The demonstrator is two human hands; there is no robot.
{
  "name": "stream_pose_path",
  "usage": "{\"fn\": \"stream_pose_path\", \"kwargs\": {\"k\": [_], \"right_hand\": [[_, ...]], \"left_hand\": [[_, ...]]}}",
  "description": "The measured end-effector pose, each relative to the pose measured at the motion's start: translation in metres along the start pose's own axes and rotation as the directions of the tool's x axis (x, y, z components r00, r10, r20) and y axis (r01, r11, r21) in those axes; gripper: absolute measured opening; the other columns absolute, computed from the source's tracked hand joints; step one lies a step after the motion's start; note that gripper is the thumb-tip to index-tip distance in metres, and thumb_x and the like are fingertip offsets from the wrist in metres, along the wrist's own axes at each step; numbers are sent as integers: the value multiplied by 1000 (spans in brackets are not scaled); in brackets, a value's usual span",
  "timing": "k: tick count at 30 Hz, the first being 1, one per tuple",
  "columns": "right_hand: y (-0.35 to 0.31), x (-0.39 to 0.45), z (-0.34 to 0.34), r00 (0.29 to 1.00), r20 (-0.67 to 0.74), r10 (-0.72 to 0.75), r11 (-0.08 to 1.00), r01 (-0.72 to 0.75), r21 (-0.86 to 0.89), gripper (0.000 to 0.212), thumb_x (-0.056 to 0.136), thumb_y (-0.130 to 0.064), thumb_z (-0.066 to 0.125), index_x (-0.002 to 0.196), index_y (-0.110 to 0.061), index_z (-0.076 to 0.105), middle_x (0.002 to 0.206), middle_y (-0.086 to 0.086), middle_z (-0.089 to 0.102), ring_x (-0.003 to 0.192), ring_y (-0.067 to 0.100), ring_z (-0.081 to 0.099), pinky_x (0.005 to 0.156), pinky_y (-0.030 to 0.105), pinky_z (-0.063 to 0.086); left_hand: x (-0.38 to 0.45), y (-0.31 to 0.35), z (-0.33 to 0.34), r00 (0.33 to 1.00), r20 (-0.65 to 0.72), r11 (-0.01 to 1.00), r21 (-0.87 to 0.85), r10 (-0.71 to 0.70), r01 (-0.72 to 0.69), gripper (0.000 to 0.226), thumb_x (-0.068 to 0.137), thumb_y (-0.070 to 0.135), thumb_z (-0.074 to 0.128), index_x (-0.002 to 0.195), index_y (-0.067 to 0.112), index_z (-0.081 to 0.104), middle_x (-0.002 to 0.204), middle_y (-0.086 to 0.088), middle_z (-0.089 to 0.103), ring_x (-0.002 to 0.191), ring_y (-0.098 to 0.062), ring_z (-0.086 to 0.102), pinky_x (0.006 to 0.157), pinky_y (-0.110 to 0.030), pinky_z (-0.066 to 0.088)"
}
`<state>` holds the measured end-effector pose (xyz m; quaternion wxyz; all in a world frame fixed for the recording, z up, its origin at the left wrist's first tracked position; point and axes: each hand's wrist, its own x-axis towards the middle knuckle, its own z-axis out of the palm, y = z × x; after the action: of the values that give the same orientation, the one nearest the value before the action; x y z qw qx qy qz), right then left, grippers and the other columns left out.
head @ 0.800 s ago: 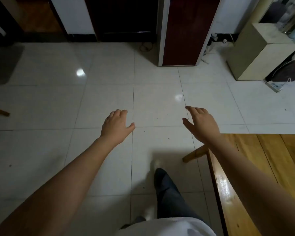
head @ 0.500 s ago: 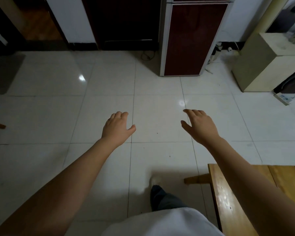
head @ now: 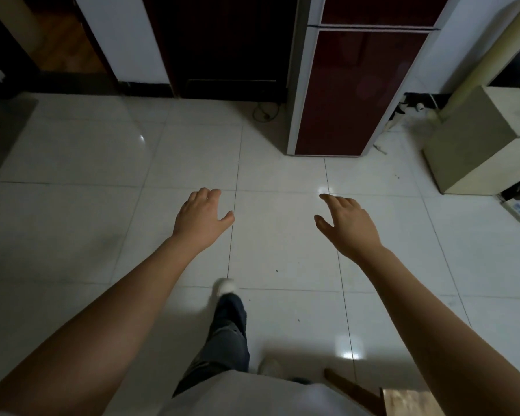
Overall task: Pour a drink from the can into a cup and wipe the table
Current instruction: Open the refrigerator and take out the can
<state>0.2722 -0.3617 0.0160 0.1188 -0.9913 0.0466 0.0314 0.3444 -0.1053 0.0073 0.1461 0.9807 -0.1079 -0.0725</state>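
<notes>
Both hands hold nothing: the left hand (head: 201,219) hangs with fingers loosely spread and slightly curled, and the right hand (head: 347,225) is stretched forward with fingers relaxed, both above the glossy white tiled floor (head: 102,205). Neither the can nor a cup shows anywhere in view, so where they sit cannot be told from here. Only a corner of the varnished wooden tabletop (head: 409,403) shows, at the bottom right edge, behind the right forearm.

The step in hand looks like walking to fetch the drink, most likely from the tall dark-red fridge with white edges (head: 354,91) straight ahead. One leg in dark trousers (head: 228,331) is mid-stride with a white shoe leading.

To do this well, the person should square up to the fridge door and find its opening edge, which is not clear from this angle. One hand should open the door and the other take the can upright without shaking it. A black cable (head: 263,112) lies on the tiles just left of the fridge base, worth stepping clear of.
</notes>
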Motion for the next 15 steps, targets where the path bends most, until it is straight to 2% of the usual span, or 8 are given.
{"fn": "stream_pose_path", "kwargs": {"k": [7,15], "right_hand": [[-21,119,-1,998,-38,49,999,-48,20,50,94,-35,46,138,-12,37,136,9,50,127,28,42,99,40,39],[-40,236,-23,984,-76,161,987,-160,30,51,94,-36,45,139,-13,36,138,9,48,128,28,41,102,42,38]], "left_hand": [[133,-29,-30,998,-16,998,21,67,-66,55,90,39,49,135,9,37,133,-11,45,125,-27,37,98,-36,36],[266,-48,-64,988,27,987,40,153,-154,55,91,40,47,135,9,37,134,-11,44,124,-26,38,98,-35,36]]}}
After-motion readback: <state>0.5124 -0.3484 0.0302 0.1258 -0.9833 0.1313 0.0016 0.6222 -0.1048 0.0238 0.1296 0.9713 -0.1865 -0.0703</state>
